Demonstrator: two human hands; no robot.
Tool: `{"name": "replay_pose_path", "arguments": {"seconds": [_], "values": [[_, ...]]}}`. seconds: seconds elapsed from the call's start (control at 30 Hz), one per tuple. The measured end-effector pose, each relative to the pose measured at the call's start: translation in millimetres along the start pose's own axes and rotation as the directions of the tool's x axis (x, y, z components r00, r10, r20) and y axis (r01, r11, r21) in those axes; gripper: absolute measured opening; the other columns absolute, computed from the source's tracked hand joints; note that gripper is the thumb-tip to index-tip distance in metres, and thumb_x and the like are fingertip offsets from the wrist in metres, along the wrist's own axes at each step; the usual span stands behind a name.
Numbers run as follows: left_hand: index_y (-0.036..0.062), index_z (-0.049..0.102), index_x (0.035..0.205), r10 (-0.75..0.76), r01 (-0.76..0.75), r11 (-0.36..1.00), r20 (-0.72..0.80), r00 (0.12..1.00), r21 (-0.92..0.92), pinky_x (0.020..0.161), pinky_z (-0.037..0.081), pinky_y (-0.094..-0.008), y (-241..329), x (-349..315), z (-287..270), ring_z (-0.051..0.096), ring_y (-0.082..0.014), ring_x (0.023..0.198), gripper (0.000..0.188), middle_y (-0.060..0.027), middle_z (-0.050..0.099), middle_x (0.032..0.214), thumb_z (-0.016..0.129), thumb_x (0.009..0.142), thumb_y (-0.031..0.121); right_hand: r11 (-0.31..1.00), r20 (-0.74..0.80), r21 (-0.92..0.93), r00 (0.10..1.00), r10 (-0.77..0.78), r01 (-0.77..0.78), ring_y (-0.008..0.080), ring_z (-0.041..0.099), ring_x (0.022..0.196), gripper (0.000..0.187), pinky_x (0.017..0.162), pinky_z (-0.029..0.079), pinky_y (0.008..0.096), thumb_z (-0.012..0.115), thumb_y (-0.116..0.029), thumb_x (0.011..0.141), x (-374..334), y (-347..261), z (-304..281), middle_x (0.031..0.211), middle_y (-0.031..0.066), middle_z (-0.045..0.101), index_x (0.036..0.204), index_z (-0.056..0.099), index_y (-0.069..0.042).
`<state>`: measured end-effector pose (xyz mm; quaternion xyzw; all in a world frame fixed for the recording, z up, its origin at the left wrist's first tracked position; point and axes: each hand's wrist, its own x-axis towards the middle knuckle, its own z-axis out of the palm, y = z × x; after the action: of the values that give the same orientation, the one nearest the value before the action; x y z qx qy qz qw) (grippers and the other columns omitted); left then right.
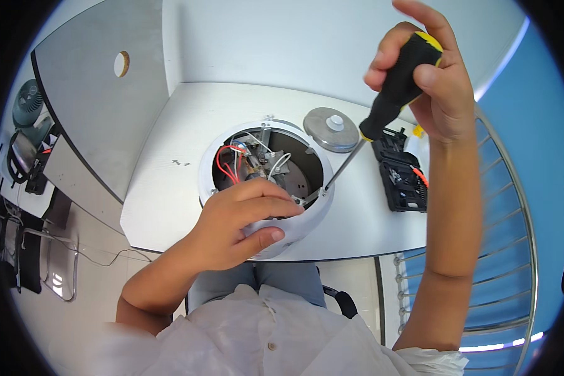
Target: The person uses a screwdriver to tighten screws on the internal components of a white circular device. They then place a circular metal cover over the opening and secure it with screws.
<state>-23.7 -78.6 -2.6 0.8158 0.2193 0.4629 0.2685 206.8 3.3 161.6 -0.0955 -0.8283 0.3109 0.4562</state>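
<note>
While the right hand (442,91) is holding a screwdriver (396,81) at the edge of the white machine (205,170) on the surface (160,188), I cannot tell the grip of the left hand (247,216). Screwing or unscrewing is probably happening, and the next turn is needing steady pushing.

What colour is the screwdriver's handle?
The screwdriver's handle is mostly black, with yellow at its top end; the head view shows it best.

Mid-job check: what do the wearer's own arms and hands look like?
The left hand and right hand are bare: no gloves, rings or watch show. Both forearms are uncovered too. The right sleeve is white and loose, ending above the elbow; the left sleeve is blurred.
</note>
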Motion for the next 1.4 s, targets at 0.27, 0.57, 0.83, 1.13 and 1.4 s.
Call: {"name": "replay_pose_path", "arguments": {"seconds": [0.27, 0.57, 0.83, 1.13, 1.4], "values": [[0.0032, 0.067, 0.097, -0.038, 0.037, 0.994, -0.009, 0.999, -0.101, 0.067, 0.046, -0.0287, -3, -1, -5, 0.060, -0.0197, 0.078, 0.018, -0.0095, 0.062, 0.091, 0.062, 0.080, 0.005, 0.556, 0.197, 0.830, 0.910, -0.366, 0.044, 0.0272, 0.063, 0.073, 0.039, 0.071, 0.053, 0.0339, 0.055, -0.015, 0.088, 24, 52, 16, 0.092, 0.0190, 0.059, 0.123, 0.042, -0.005], [0.0025, 0.068, 0.089, -0.128, 0.122, 0.986, -0.047, 0.991, -0.115, 0.065, 0.045, -0.0275, 2, 2, -1, 0.059, -0.0184, 0.075, 0.011, -0.0079, 0.063, 0.084, 0.064, 0.079, 0.006, 0.517, -0.057, 0.831, 0.956, -0.287, 0.205, 0.0137, 0.049, 0.046, 0.032, 0.042, 0.043, 0.0227, 0.052, -0.027, 0.095, 16, 54, 38, 0.072, 0.0134, 0.052, 0.117, 0.042, -0.006], [0.0085, 0.068, 0.088, -0.055, 0.063, 0.972, -0.040, 0.998, 0.226, 0.060, 0.046, -0.0316, 3, 1, 12, 0.060, -0.0222, 0.073, 0.019, -0.0046, 0.062, 0.083, 0.073, 0.071, 0.016, 0.861, -0.239, 0.470, 0.967, -0.087, 0.194, 0.0078, 0.046, 0.045, 0.026, 0.041, 0.040, 0.0189, 0.058, -0.017, 0.089, 9, 25, 54, 0.067, 0.0076, 0.052, 0.107, 0.045, -0.004], [0.0088, 0.068, 0.092, -0.030, 0.023, 0.878, 0.007, 1.000, 0.478, 0.060, 0.047, -0.0325, 5, 1, 21, 0.060, -0.0250, 0.074, 0.037, -0.0057, 0.062, 0.084, 0.077, 0.063, 0.031, 0.937, -0.618, -0.244, 0.785, 0.049, -0.250, 0.0052, 0.045, 0.060, 0.021, 0.054, 0.041, 0.0208, 0.058, -0.016, 0.090, 10, -10, 86, 0.070, -0.0008, 0.046, 0.106, 0.050, -0.004], [0.0116, 0.068, 0.094, 0.041, -0.042, 0.865, 0.014, 0.999, 0.500, 0.062, 0.044, -0.0357, 5, 1, 22, 0.058, -0.0247, 0.073, 0.033, -0.0031, 0.060, 0.080, 0.073, 0.069, 0.032, 0.778, -0.140, 0.615, 0.989, -0.047, 0.124, 0.0361, 0.064, 0.091, 0.024, 0.075, 0.058, 0.0488, 0.057, -0.014, 0.082, 5, 20, 14, 0.099, 0.0209, 0.055, 0.100, 0.047, -0.002]]}}
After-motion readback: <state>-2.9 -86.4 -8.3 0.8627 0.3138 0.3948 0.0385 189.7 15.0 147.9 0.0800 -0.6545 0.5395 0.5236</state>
